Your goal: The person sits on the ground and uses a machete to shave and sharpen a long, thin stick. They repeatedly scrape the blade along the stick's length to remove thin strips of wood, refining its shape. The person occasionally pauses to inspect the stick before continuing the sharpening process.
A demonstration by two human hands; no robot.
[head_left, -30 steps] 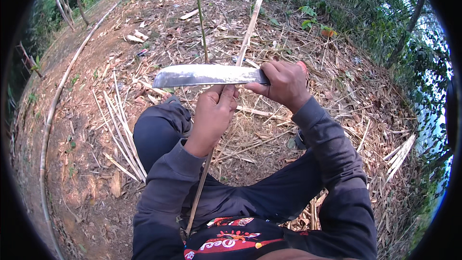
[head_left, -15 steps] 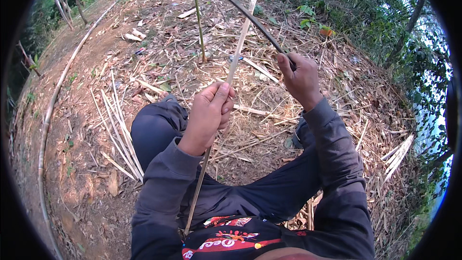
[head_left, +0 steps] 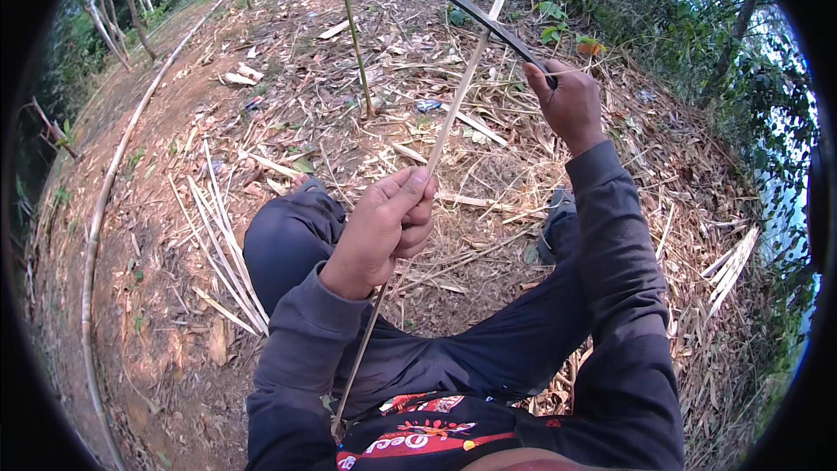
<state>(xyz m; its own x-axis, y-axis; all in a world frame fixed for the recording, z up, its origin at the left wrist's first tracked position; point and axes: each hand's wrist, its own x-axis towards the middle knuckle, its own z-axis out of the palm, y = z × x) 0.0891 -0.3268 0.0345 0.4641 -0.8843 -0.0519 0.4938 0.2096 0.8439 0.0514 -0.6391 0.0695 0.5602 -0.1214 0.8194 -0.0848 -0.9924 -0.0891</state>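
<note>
My left hand [head_left: 385, 227] is closed around a long pale split strip [head_left: 459, 100], which looks like bamboo. The strip slants from my lap up past the top of the picture, away to the right. In my right hand [head_left: 571, 105] is the handle end of a long dark knife [head_left: 478, 16] with a slightly curved blade. Its blade crosses the strip well above my left hand and seems to lie against it. A thin pale sliver shows beside my right fingers. The knife's handle is mostly hidden in my grip.
Several split strips [head_left: 218, 240] lie left of my bent knee, and another bundle [head_left: 732, 269] lies at the far right. A thin green stem [head_left: 355, 44] stands upright ahead. One long pole [head_left: 103, 201] runs along the left. Shavings and dry leaves cover the ground.
My right hand and the knife have moved up and to the right along the strip. My left hand has shifted slightly right and down, and the strip leans further right.
</note>
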